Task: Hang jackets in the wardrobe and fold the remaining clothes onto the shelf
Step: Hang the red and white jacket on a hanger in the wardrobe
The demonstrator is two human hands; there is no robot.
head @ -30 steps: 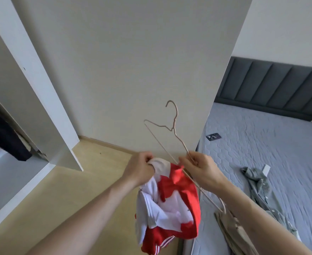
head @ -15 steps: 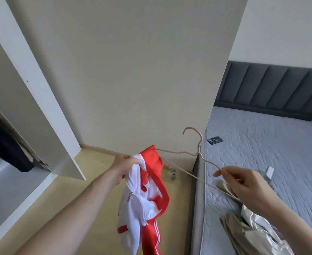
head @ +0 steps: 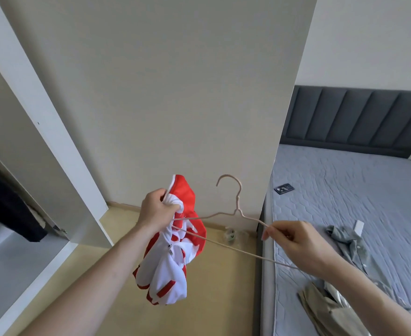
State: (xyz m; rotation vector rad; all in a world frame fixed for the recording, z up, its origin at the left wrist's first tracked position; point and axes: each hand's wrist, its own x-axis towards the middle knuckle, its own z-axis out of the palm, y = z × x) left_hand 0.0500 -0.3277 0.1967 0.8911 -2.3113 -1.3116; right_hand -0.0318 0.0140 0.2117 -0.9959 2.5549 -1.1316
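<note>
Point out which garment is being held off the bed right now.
The red and white jacket, gripped by the left hand. The grey shirt and beige garment lie on the bed.

Jacket (head: pixel 173 258): smooth red-and-white cloth with slight sheen, metal zip pull noted. Hanger (head: pixel 238 209): thin wire, matt pinkish coating. Mattress (head: pixel 345 195): quilted grey cloth, matt. Headboard (head: pixel 354 120): padded dark fabric. Floor (head: pixel 211 299): smooth, pale yellow.

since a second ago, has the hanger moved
Yes. The hanger has swung from upright to nearly level, and its hook now sits lower and closer to the bed edge. The right hand pinches its right end.
</note>
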